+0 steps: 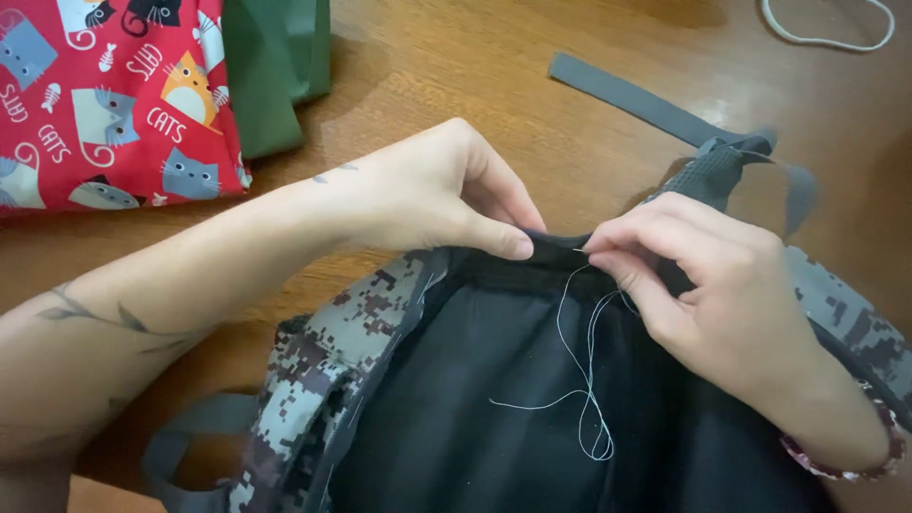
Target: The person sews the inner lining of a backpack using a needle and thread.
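Backpack: one backpack (380,323), with grey and dark pixel camouflage outside and black lining, lies on the wooden counter (494,85) in front of the person.
Hands: two, both at the backpack's black top edge.
Left hand: the left hand (432,190) is closed in a pinch, thumb and fingers gripping the backpack's edge.
Right hand: the right hand (708,275) has its fingertips pinched shut on a needle (579,251), barely visible, just beside the left thumb.
Thread: one pale thread (584,380) hangs from the needle and loops over the backpack's lining.
Straps: one grey strap (636,100) runs beyond the backpack; a second grey strap (195,423) curls at its near left corner.
Cloth: one red cat-print cloth (104,95) and one green cloth (271,66) lie far left of the backpack.
Cord: one white cord (826,38) lies beyond it, far right.
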